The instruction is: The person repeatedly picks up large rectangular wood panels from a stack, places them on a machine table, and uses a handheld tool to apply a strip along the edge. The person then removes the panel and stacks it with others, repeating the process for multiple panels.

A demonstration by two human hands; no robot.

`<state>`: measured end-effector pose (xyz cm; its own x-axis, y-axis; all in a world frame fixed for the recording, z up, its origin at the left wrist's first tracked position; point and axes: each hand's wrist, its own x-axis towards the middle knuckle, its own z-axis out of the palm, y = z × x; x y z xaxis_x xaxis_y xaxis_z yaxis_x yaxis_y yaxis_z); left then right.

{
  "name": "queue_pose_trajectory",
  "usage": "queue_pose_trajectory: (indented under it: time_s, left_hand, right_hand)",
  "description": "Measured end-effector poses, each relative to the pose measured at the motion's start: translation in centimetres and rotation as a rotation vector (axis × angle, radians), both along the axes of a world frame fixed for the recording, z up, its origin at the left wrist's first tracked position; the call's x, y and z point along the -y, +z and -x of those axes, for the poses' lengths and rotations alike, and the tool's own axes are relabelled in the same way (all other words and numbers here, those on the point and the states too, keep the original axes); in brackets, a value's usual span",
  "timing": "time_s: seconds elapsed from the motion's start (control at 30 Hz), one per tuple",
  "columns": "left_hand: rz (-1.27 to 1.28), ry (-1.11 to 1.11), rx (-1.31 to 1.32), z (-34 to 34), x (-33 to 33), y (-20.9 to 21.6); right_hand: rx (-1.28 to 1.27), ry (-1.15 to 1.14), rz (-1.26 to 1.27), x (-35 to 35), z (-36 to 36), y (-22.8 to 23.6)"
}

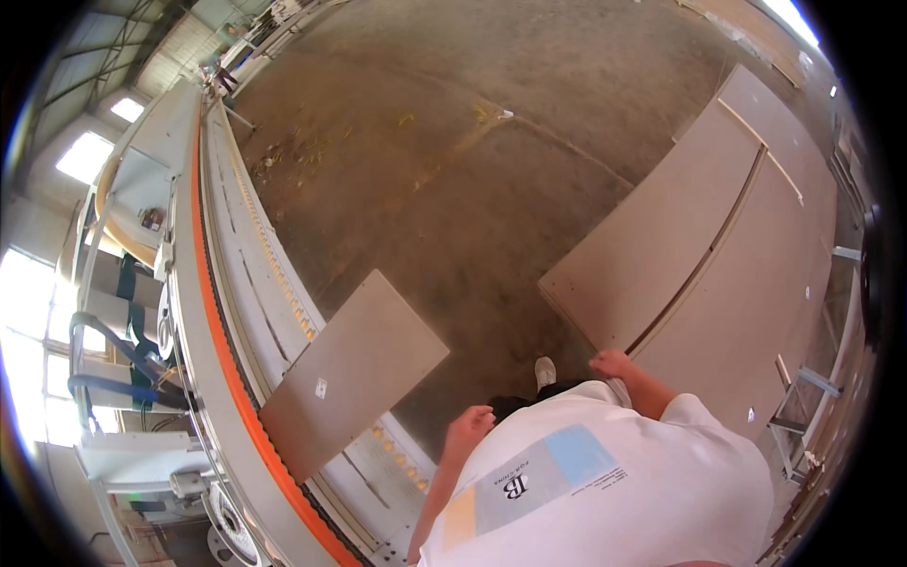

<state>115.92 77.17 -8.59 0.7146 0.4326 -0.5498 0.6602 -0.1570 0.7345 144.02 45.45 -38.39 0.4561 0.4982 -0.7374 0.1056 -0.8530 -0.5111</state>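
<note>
My left hand (470,423) is in front of my body with its fingers curled in, and nothing shows in it. Nearest to it is a flat grey-brown panel (378,364) with a small white label. That panel lies across the bed of a long machine (250,260), its near end jutting out over the floor. My right hand (612,364), also with curled fingers and no visible object, is beside the near corner of a stack of similar panels (652,246). Whether it touches the stack, I cannot tell.
An orange strip (215,312) and a dark chain-like edge run along the machine on the left. A second row of panels (746,312) adjoins the stack, with thin strips on top. Metal frames (817,383) stand at the far right. Yellow scraps (312,146) litter the concrete floor. A distant person (224,76) stands beyond the machine.
</note>
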Motion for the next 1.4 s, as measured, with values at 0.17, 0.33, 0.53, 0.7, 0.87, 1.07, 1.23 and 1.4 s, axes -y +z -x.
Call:
queue_pose_trajectory:
  time_s: [0.17,0.33,0.53,0.7,0.87,1.07,1.23,1.4]
  left_hand:
    - [0.192,0.116,0.097,-9.6,-7.7,1.4]
    - [0.332,0.116,0.081,-17.4,-14.1,-2.2]
    - [0.119,-0.343,0.072,-31.6,-22.7,-1.8]
    - [0.118,-0.521,0.027,-44.7,-26.0,1.3]
    - [0.062,-0.650,-0.063,-58.5,-25.7,-1.4]
    - [-0.123,-0.798,-0.169,-71.9,-31.3,-11.4]
    - [-0.103,-0.966,-0.231,-85.0,-41.8,-20.4]
    - [0.662,-1.108,-0.007,-103.5,-44.4,-25.9]
  right_hand:
    - [-0.104,-0.370,-0.290,-14.7,-9.8,11.0]
    - [-0.071,-0.438,-0.303,-20.6,-16.2,10.0]
    - [-0.037,-0.461,-0.017,-14.0,-16.6,-0.2]
    - [-0.370,-1.312,-0.026,-11.0,-15.2,-0.6]
    - [-0.447,-1.398,0.114,-13.6,-16.5,-3.7]
    - [-0.115,-1.020,-0.014,-16.8,-33.2,-7.8]
    - [0.004,-1.217,-0.163,-11.2,-55.6,1.6]
    - [0.197,-1.583,-0.353,-6.0,-70.6,8.4]
